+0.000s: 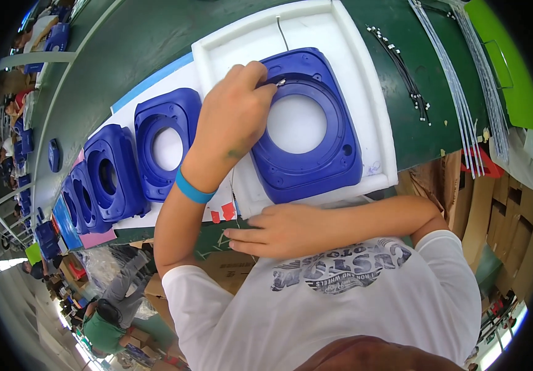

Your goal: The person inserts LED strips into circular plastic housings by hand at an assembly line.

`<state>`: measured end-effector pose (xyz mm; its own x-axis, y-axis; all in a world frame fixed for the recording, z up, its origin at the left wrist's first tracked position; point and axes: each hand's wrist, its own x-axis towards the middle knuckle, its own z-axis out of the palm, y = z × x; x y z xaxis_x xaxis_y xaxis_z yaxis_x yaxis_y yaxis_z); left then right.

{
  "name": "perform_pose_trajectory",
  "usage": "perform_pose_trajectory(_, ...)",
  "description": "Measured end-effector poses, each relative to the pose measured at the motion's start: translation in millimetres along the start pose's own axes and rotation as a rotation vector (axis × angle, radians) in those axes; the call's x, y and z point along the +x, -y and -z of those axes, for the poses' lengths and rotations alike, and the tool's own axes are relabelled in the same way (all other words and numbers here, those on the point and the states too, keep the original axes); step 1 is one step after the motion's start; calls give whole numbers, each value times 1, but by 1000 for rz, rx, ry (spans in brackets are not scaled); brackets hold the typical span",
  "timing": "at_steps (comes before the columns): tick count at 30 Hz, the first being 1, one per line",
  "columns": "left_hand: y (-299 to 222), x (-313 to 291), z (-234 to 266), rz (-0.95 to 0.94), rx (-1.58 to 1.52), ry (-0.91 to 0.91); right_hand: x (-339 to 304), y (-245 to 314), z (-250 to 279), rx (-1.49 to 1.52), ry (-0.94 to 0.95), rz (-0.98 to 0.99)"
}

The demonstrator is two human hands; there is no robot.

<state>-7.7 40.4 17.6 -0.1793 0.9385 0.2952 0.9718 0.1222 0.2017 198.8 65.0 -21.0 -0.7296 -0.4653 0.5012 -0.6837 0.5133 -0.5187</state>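
Observation:
A blue plastic housing (346,162) with a large round opening lies in a white foam tray (374,123) in front of me. My left hand (235,108), with a blue band at the wrist, reaches over its upper left side. The fingers are pinched together at the ring around the opening, beside a small shiny metal piece (280,82). What they hold is hidden. My right hand (279,230) hangs near the table's front edge below the tray, its fingers stretched out and a little apart. Small red tags (222,213) and thin wires lie next to its fingertips.
Several similar blue housings (180,111) stand in a row to the left. Right of the tray lie black cables with white connectors (402,74) and bundles of grey cables (452,80). A green bin (513,55) is at the far right. Cardboard boxes (513,229) stand below.

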Motion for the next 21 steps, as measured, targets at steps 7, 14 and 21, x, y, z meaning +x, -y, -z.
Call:
perform_pose_trajectory(7,16,2,-8,-113,-23,-121,-2,6,-17,-143,246,142)
perform_pose_trajectory(14,11,6,-25,-55,-87,-197,-43,-5,58,-152,-96,146)
perform_pose_trajectory(21,-3,3,-33,-8,138,-190,-88,-29,136,934,-588,-743)
